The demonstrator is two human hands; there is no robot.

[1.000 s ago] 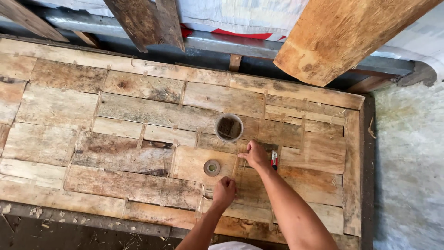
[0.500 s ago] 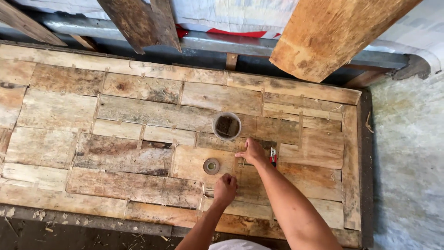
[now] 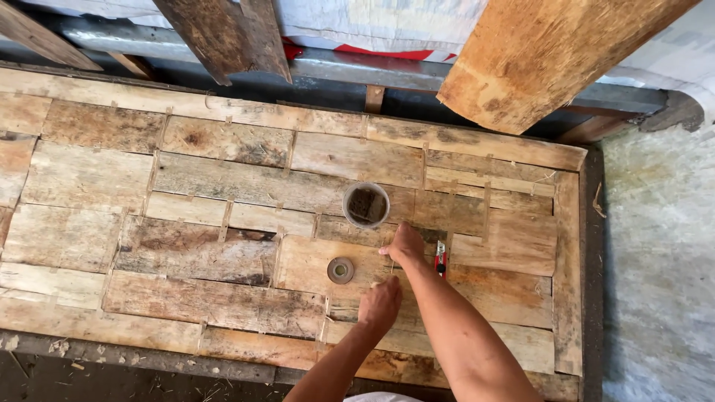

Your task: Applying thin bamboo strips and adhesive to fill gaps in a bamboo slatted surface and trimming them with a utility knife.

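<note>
My right hand [image 3: 406, 244] presses its closed fingers on the wooden panel [image 3: 223, 223], low right of centre. My left hand [image 3: 381, 301], just below it, pinches something too thin to tell. The tape roll [image 3: 340, 270] lies flat, left of both hands, nearer my left; it is round and grey.

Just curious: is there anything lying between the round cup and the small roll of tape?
Nothing: between the cup and the tape roll, the head view shows only bare wooden board.

Weathered tan-brown patchwork panel [image 3: 223, 223] — red-handled cutter [image 3: 441, 257], grey tape roll [image 3: 340, 270]
</note>
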